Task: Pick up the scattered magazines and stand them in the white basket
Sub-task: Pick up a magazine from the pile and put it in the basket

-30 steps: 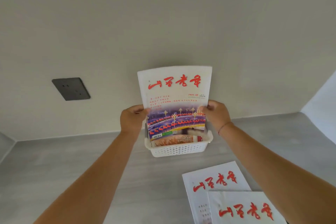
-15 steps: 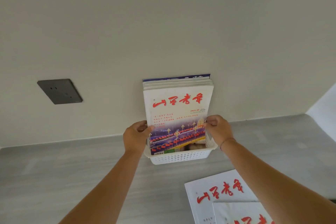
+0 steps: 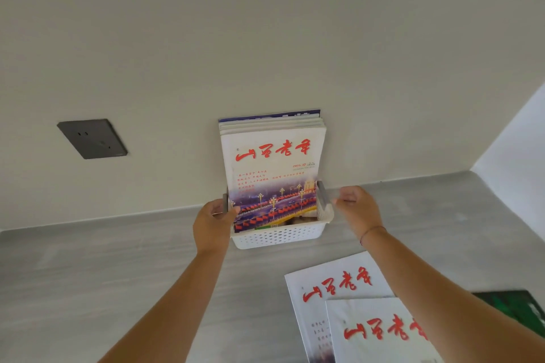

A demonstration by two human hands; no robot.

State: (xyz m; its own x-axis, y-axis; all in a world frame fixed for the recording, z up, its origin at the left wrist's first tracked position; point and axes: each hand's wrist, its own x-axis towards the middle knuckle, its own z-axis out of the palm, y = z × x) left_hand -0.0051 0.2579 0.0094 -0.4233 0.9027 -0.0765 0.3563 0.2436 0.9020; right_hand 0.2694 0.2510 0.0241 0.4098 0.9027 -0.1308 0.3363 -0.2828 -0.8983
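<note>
The white perforated basket stands on the grey counter against the wall. Several magazines stand upright in it; the front magazine has a white cover with red calligraphy and a street photo. My left hand is at the basket's left end, with its thumb on that magazine's lower left edge and its fingers behind the grey handle. My right hand hovers just right of the basket, loosely curled, touching nothing. Two more magazines lie flat at the front right, one partly under the other.
A dark wall socket sits on the wall to the left. A dark green flat object lies at the right edge of the counter, partly behind my right forearm. A white side panel closes the right side.
The magazine has gone down into the basket in front of the others. My right hand has let go and moved off to the right. My left hand stays at the left edge.
</note>
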